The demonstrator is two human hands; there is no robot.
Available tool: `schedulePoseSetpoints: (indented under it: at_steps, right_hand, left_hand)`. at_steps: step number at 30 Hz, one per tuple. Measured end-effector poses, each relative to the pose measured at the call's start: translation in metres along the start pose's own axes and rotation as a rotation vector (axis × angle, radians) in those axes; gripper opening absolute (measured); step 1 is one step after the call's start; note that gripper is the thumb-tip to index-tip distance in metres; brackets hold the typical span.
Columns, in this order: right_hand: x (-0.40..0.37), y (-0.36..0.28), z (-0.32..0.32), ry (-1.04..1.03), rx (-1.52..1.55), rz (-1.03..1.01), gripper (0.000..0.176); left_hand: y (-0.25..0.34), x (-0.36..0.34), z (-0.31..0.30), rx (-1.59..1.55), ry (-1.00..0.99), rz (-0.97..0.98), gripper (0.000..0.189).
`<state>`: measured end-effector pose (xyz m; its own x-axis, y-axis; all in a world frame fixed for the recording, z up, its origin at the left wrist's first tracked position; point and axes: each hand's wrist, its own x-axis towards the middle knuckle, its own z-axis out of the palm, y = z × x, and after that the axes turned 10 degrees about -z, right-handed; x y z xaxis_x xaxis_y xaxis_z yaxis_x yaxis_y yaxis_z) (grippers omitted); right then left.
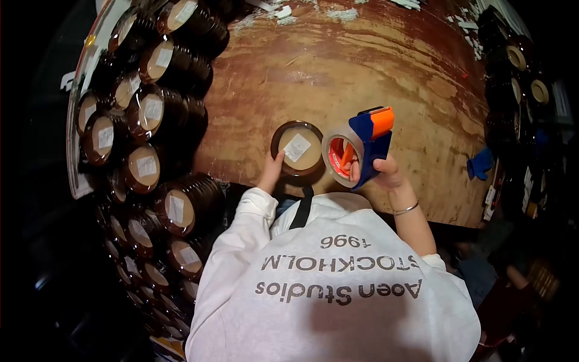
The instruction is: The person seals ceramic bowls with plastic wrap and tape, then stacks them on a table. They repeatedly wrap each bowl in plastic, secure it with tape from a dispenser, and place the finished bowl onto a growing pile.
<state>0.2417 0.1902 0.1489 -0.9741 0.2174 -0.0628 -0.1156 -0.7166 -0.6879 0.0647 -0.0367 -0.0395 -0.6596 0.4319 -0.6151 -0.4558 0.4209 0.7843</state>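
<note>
A round dish [309, 160], with a glossy dark brown rim and a beige middle, is at the near part of the wooden table. A white paper label [297, 147] lies on its beige centre. My left hand [271, 171] grips the dish's left edge, thumb on top and the other fingers mostly hidden. To the right of the dish, my right hand [386, 173] is closed around a blue and orange tape dispenser [378, 146]. The dispenser carries a wide roll of clear tape [339, 137] with a red inner core, held raised just beside the dish.
Long stacks of similar brown dishes [175, 208] with labels line the left side. More dark stacks [515, 57] stand at the right. White scraps [283, 12] lie along the far part of the wooden table [362, 66]. A blue glove-like item [480, 163] sits at the right edge.
</note>
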Motion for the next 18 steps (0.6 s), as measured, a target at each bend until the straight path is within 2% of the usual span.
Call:
schedulePoseSetpoints:
  at_steps: [1,2,3,5,6,8,10,12,13,15,16,17,18]
  right_hand:
    - [0.003,-0.002,0.003,-0.049,0.084,0.013,0.048]
    - [0.004,-0.003,0.007,-0.096,0.167,0.027,0.05]
    - [0.005,-0.003,0.009,-0.102,0.165,0.038,0.05]
    - [0.004,-0.006,0.014,-0.178,0.147,0.045,0.052]
    - [0.003,-0.009,0.018,-0.183,0.082,0.059,0.054]
    - [0.0,-0.014,0.025,-0.228,0.046,0.101,0.056]
    - [0.0,-0.018,0.034,-0.27,0.091,0.185,0.063]
    - [-0.005,-0.018,0.036,-0.316,0.004,0.151,0.062]
    - [-0.008,-0.017,0.037,-0.355,-0.081,0.099,0.061]
    - [-0.015,-0.016,0.042,-0.341,-0.018,0.115,0.065]
    - [-0.017,-0.018,0.043,-0.322,-0.082,0.116,0.069]
    - [-0.02,-0.021,0.045,-0.3,-0.147,0.116,0.074]
    - [-0.022,-0.027,0.051,-0.268,-0.191,0.208,0.066]
  left_hand:
    - [0.007,-0.012,0.008,-0.077,0.031,-0.063,0.035]
    - [0.016,-0.025,0.01,-0.178,-0.041,-0.135,0.038]
    - [0.028,-0.035,0.015,-0.188,-0.033,-0.137,0.038]
    - [0.045,-0.046,0.021,-0.106,0.187,0.024,0.039]
    - [0.062,-0.055,0.019,-0.115,0.192,0.026,0.039]
    - [0.107,-0.082,0.01,-0.039,0.241,0.301,0.042]
    - [0.172,-0.13,0.013,-0.168,-0.166,0.424,0.046]
    - [0.21,-0.166,0.01,0.198,-0.234,0.639,0.047]
    - [0.22,-0.175,0.01,0.253,-0.284,0.697,0.045]
    - [0.216,-0.18,0.009,-0.008,-0.396,0.387,0.041]
    - [0.214,-0.18,0.008,-0.011,-0.387,0.39,0.041]
    - [0.209,-0.179,0.006,-0.008,-0.384,0.306,0.039]
    - [0.207,-0.178,0.005,-0.004,-0.383,0.223,0.039]
